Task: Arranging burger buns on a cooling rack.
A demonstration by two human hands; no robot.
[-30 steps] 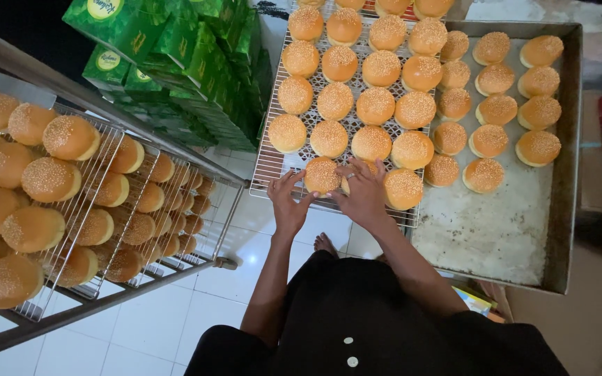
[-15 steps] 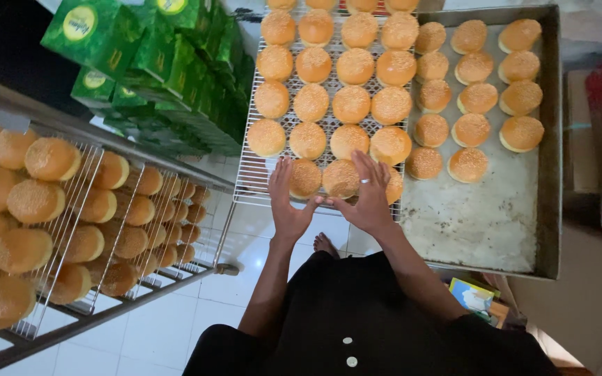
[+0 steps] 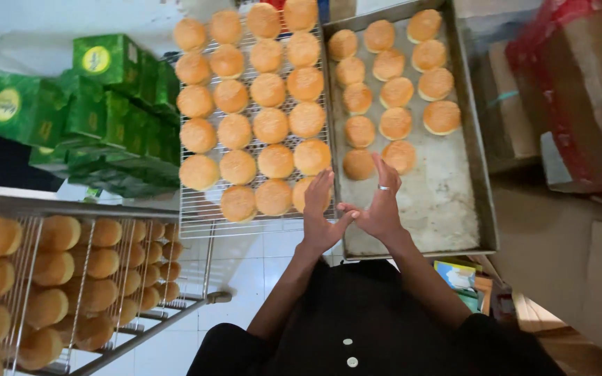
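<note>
Both hands, left hand point(image 3: 320, 219) and right hand point(image 3: 382, 209), spread empty above a bun point(image 3: 306, 193) that looks soft and light; cup its sides.

Left of my hands and nearer to me, a wire rack point(image 3: 113, 327) holds rows of golden buns point(image 3: 50, 268) on stacked shelves. Farther left, beyond that rack, green cartons point(image 3: 99, 111) lie piled together. Below my hands I see white floor tiles point(image 3: 245, 271). To my right stand brown cardboard boxes point(image 3: 593, 264), one wrapped in red plastic point(image 3: 559, 42). Close by my right elbow, a small colourful packet point(image 3: 458, 275) lies beside a wooden edge.
</note>
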